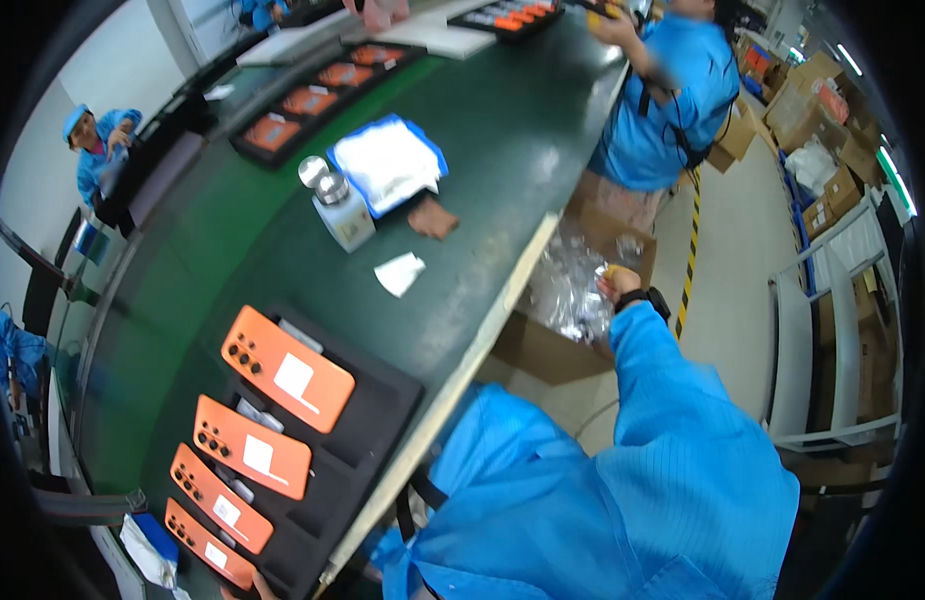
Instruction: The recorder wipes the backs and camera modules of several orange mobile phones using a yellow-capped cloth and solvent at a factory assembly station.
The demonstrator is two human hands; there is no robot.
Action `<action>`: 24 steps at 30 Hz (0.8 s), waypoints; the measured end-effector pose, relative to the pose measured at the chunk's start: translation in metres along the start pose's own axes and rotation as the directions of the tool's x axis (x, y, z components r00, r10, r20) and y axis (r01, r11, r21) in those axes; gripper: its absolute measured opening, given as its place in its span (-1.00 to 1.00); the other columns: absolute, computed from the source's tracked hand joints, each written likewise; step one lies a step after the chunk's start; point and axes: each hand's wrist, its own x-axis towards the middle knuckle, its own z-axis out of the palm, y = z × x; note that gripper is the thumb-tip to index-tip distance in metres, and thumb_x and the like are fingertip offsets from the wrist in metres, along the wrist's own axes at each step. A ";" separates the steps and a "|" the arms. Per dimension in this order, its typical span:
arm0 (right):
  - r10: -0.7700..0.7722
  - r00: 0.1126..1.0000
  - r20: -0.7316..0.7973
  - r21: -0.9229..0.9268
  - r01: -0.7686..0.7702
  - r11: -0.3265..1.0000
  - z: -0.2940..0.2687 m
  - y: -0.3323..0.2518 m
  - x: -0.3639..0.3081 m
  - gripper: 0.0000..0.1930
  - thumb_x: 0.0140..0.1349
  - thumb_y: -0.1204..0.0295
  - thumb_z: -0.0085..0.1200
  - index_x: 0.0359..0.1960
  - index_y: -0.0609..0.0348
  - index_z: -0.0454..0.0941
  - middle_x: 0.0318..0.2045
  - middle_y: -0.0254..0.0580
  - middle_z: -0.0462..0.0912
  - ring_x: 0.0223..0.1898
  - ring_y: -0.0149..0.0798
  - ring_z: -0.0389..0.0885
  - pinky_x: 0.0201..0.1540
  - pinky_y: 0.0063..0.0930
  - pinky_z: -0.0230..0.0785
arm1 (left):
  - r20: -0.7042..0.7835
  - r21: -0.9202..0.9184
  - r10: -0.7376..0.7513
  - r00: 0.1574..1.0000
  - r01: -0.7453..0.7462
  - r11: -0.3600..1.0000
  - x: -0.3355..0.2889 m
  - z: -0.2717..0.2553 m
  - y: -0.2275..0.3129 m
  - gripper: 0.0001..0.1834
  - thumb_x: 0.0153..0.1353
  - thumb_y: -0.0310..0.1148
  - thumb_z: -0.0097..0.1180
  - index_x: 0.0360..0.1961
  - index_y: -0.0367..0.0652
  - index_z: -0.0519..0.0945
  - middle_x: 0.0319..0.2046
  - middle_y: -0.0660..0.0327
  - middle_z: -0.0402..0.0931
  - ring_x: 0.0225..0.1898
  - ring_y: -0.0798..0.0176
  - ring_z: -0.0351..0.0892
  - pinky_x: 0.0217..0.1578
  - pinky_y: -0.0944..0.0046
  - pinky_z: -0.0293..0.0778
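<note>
My right hand (619, 284), with a yellow covering on a fingertip, reaches over a cardboard box (552, 352) beside the bench. Its fingers are bent together above crumpled clear plastic film (570, 285); whatever is between them is too small to make out. Only a few fingers of my left hand (262, 586) show at the bottom edge, by the end of the nearest orange phone (207, 545). Their grip is cut off by the picture's edge. That phone and several more orange phones (287, 368), backs up with white labels, lie in a black tray (377, 405).
On the green bench (452, 280) stand a pump bottle (344, 215), a blue-edged white packet (390, 165), a brown cloth (432, 218) and a crumpled white wipe (399, 273). Farther off lie more phone trays (312, 100). A co-worker in blue (667, 95) stands at the far right.
</note>
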 end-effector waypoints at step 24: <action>-0.835 0.224 0.503 0.135 0.933 0.332 0.185 -0.154 -0.278 -0.68 0.15 0.57 0.16 -0.02 0.16 0.56 -0.06 -0.18 0.57 -0.01 -0.25 0.49 0.09 -0.42 0.30 | 0.168 -0.169 0.031 0.985 -0.002 0.986 0.011 -0.001 0.115 -0.54 0.16 -0.46 0.16 0.10 -0.30 0.43 0.24 -0.07 0.26 0.29 -0.07 0.21 0.26 0.02 0.11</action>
